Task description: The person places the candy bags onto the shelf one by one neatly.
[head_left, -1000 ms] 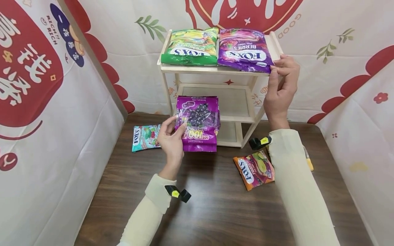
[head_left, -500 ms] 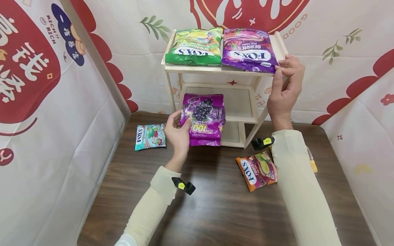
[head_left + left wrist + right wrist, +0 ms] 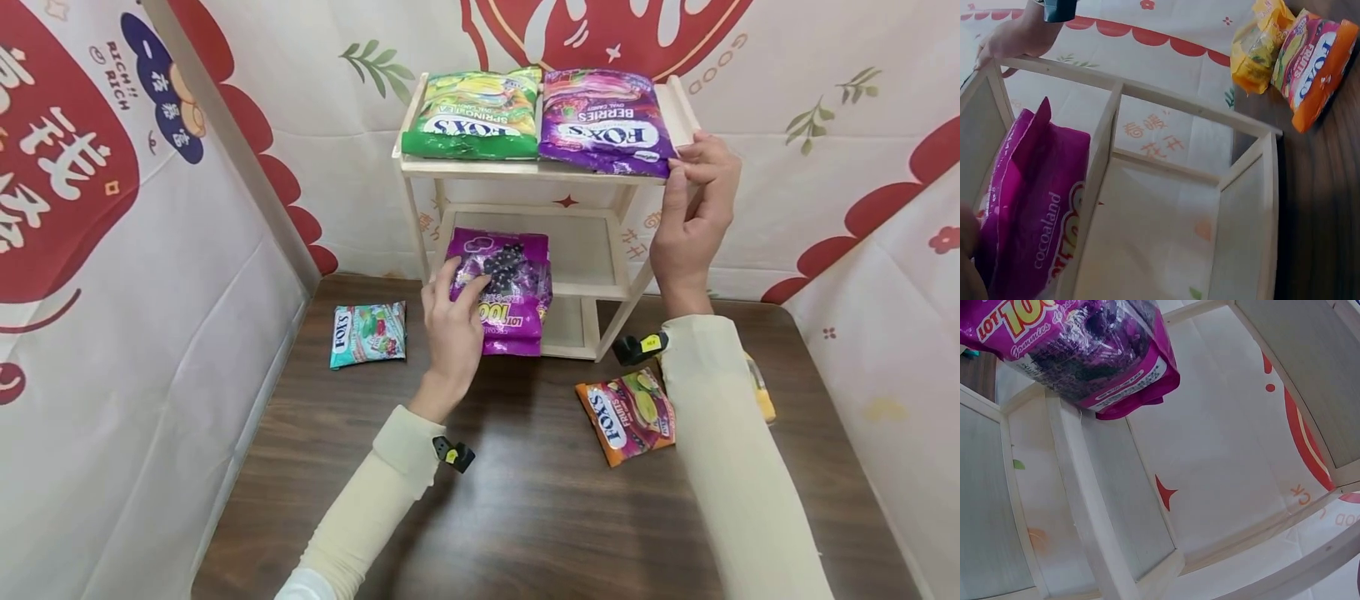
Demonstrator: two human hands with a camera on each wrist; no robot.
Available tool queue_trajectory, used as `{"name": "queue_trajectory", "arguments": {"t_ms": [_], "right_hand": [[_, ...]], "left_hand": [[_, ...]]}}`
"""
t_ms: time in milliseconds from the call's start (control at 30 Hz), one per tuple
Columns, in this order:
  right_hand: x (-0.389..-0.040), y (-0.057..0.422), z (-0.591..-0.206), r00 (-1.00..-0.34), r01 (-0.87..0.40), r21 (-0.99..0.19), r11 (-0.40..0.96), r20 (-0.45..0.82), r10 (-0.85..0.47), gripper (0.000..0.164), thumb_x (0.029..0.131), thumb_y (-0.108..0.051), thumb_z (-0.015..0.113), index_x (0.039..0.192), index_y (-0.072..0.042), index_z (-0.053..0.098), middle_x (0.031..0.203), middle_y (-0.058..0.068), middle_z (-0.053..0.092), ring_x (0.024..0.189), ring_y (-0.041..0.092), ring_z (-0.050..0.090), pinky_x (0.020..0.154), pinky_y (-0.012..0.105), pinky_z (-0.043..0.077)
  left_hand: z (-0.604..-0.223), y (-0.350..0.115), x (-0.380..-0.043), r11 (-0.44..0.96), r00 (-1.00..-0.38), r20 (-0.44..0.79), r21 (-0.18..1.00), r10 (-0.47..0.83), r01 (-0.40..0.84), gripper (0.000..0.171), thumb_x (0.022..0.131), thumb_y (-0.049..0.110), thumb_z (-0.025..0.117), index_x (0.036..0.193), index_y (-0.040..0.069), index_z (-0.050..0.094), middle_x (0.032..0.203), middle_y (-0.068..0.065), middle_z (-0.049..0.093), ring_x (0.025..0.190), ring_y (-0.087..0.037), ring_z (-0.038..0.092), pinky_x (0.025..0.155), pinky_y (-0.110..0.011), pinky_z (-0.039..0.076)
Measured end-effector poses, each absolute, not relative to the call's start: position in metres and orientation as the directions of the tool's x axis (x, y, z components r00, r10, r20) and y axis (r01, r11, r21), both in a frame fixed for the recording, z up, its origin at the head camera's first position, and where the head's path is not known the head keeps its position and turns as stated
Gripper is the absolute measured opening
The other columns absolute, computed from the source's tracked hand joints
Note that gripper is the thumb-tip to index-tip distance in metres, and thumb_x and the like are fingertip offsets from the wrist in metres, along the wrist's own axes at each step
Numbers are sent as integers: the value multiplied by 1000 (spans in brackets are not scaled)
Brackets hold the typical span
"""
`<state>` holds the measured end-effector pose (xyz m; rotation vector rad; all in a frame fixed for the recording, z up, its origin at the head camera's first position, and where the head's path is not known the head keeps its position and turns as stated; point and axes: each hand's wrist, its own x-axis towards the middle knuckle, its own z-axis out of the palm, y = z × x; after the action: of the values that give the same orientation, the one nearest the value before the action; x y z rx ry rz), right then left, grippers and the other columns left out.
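A purple bag of blackcurrant gummies (image 3: 517,292) lies on the left part of the middle shelf of a small wooden rack (image 3: 468,169), its front end sticking out past the shelf edge. My left hand (image 3: 453,337) touches the bag's left side, fingers and thumb spread on its face; in the left wrist view a blurred finger (image 3: 967,250) shows beside it. With my right hand (image 3: 693,217) I grip the rack's upper right corner, thumb in front, right at the corner of a purple berries candy bag (image 3: 603,125). A green candy bag (image 3: 472,117) lies beside that one on top.
On the brown table (image 3: 525,500), a teal candy bag (image 3: 369,333) lies left of the rack. An orange fruits bag (image 3: 630,415) and a partly hidden yellow pack (image 3: 761,392) lie to the right, near my right sleeve. Printed cloth walls (image 3: 322,183) stand around the back and sides.
The purple gummies bag has moved slightly right and back. My left hand has gone from pinching its edge to resting spread fingers on it. The right hand keeps its grip on the rack.
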<state>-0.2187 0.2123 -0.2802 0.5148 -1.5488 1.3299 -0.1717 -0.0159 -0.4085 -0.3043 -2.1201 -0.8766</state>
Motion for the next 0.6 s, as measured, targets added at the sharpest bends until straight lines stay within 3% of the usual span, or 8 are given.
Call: {"name": "queue_trajectory", "arguments": {"t_ms": [67,133,233,333,467,600], "right_hand": [[-219,213,-280,-415,-817,-488,307,867,276,9,88,-4,48,91,-4,57,110,6,55,123,26,42,109,39,30],[-218,212,-279,-415,-819,-490,300,866,280,14,88,-2,48,92,-11,58,110,6,55,122,26,42,109,39,30],[-218,212,-279,-413,-822,-486,298,868,277,10,88,-3,48,90,-6,57,110,7,55,122,26,42,109,39,30],[-218,212,-279,-413,-824,-485,293,868,275,8,89,-6,49,89,-1,55,109,8,55,122,26,42,109,39,30],[-218,212,-279,-414,-823,-485,295,868,274,15,89,-9,50,90,6,53,110,7,55,123,26,41,109,39,30],[-219,212,-280,-414,-821,-485,301,869,273,16,89,-9,50,91,7,53,110,7,55,123,26,41,110,39,29]], "left_hand": [[-407,-17,-171,766,-672,741,433,-2,475,21,93,10,60,111,9,71,135,-18,47,106,-39,45,84,-44,47],[-405,-18,-169,806,-699,712,372,71,461,33,93,30,62,118,9,68,138,-21,44,107,-43,44,80,-45,49],[-403,-20,-165,859,-756,635,288,160,424,71,81,62,63,131,12,59,143,-23,36,110,-46,41,81,-47,49],[-399,-22,-161,901,-824,522,213,221,377,108,62,85,57,143,15,46,150,-22,25,120,-49,34,91,-54,42],[-394,-24,-157,932,-870,400,90,288,351,134,46,96,50,151,15,30,153,-24,16,136,-53,13,103,-67,23],[-393,-24,-158,927,-839,416,-30,352,374,132,48,87,64,148,7,32,150,-28,24,139,-51,4,103,-73,8]]}}
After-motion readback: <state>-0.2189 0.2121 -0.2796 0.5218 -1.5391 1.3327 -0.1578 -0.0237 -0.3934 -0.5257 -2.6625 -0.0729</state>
